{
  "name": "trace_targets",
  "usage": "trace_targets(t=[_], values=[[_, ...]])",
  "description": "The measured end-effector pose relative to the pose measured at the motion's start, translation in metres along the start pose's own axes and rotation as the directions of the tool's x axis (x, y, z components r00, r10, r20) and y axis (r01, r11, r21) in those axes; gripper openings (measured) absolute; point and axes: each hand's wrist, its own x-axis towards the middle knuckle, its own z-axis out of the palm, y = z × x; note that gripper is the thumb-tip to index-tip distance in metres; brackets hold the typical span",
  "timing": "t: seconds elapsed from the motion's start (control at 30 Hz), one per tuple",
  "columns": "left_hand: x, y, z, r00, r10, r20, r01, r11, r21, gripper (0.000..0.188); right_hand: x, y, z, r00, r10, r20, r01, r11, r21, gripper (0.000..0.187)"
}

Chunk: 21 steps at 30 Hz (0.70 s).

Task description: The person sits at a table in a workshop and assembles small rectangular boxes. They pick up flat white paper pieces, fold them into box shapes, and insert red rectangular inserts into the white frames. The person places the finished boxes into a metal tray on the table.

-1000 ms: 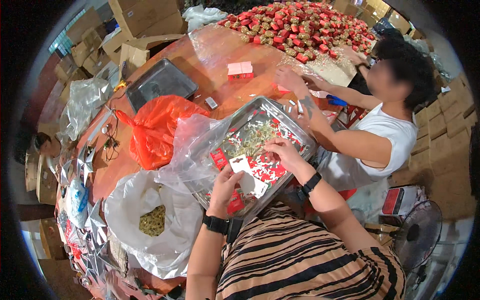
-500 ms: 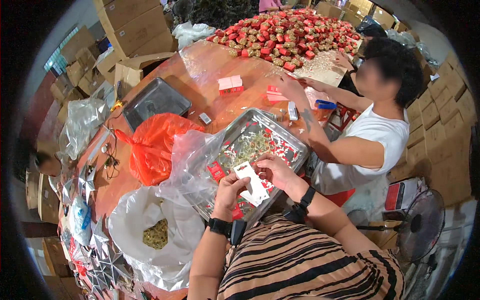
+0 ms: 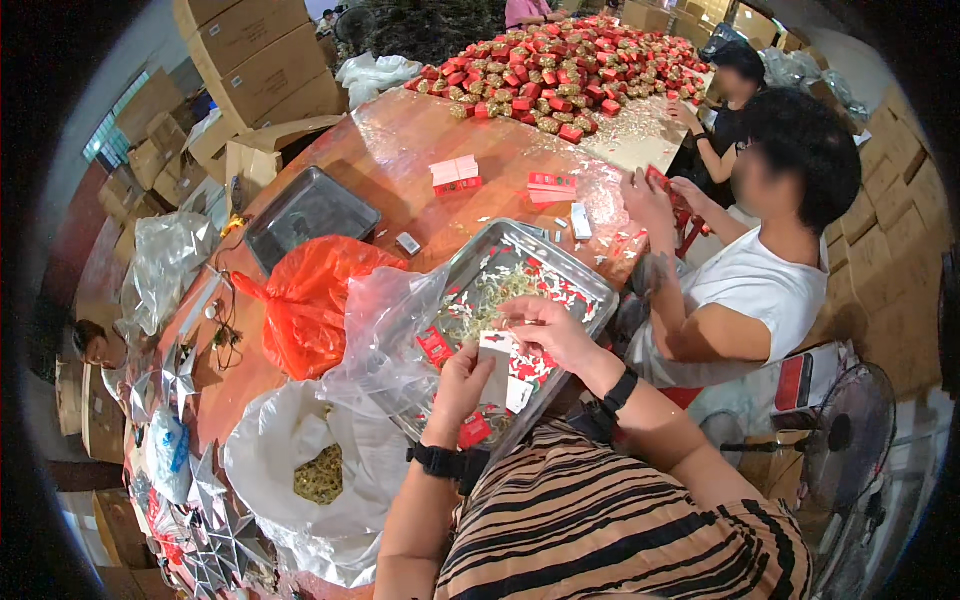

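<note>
Over a metal tray [image 3: 597,318], my left hand [image 3: 460,388] is closed on a white card [image 3: 497,343] with a hang slot cut near its top. My right hand [image 3: 553,332] is at the card's upper right side, fingers bent and pinched together; whatever lies between the fingertips is hidden. Just below, another white card [image 3: 519,394] shows against the tray; whether it belongs to the held bunch I cannot tell. Small white and red paper scraps [image 3: 570,298] and thin pale strands [image 3: 500,290] cover the tray's bottom. Red cards [image 3: 434,346] lie at its left side.
An orange-red plastic bag [image 3: 310,300] and a white-lined container [image 3: 255,450] of gold-green material stand left. Beyond are a dark tray [image 3: 312,218], card stacks [image 3: 456,176] and a heap of red-and-gold pieces [image 3: 560,75]. A co-worker [image 3: 745,300] sits at right near a fan [image 3: 850,430].
My right hand has shifted slightly up and left across the card's top. The held card has tilted. The co-worker's hands have drawn back from the card stack, now holding something red.
</note>
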Motion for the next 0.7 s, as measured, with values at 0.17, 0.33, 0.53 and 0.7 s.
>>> trace_targets(t=[0.17, 0.33, 0.53, 0.7], values=[[-0.002, 0.013, -0.008, 0.995, 0.021, 0.102, -0.060, 0.919, 0.389, 0.007, 0.001, 0.004, 0.003, 0.995, -0.077, 0.068, 0.095, 0.945, -0.313, 0.034], [-0.004, 0.022, -0.012, 0.981, -0.081, 0.178, 0.011, 0.931, 0.365, 0.009, -0.003, -0.002, 0.015, 0.975, -0.214, 0.054, 0.199, 0.746, -0.636, 0.034], [-0.006, 0.024, -0.002, 0.985, -0.121, 0.126, 0.097, 0.978, 0.185, 0.013, -0.003, 0.000, 0.015, 0.970, -0.226, 0.093, 0.224, 0.668, -0.709, 0.034], [-0.005, 0.007, -0.007, 1.000, -0.015, 0.020, 0.010, 0.975, 0.223, 0.010, -0.009, -0.019, 0.021, 0.978, -0.191, 0.085, 0.162, 0.438, -0.884, 0.031]])
